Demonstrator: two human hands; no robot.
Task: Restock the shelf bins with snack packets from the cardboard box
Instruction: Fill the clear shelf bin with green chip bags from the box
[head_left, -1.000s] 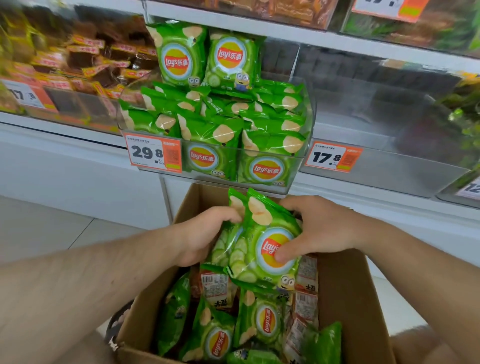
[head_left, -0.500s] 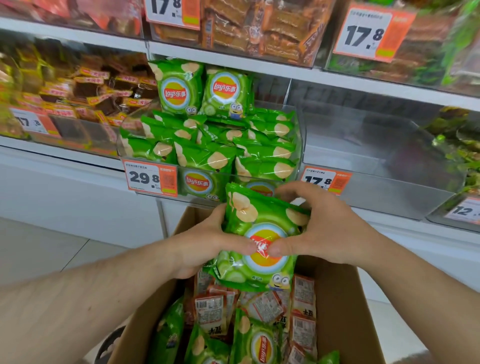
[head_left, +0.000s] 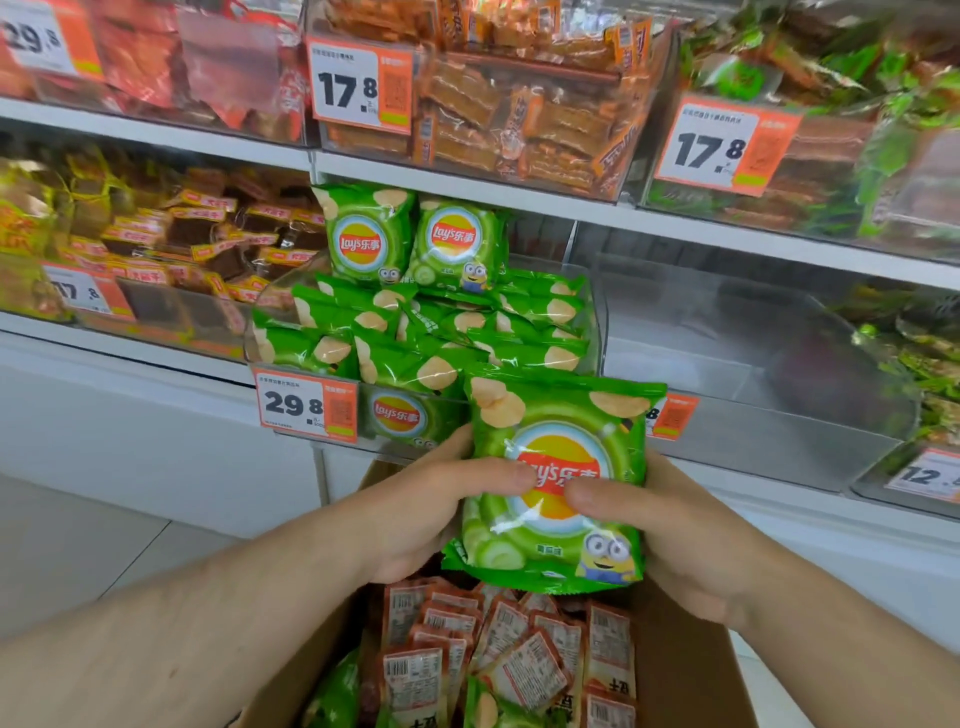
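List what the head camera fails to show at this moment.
- How many green chip packets the left hand and right hand hold: the front packet hides any behind.
- Price tag of the empty bin: the held packet covers its digits.
- Cardboard box depth: cut off by the bottom edge.

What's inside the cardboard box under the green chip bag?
The cardboard box holds small red barcoded packets and more green chip bags. The held chip bag and hands hide whatever lies farther back.
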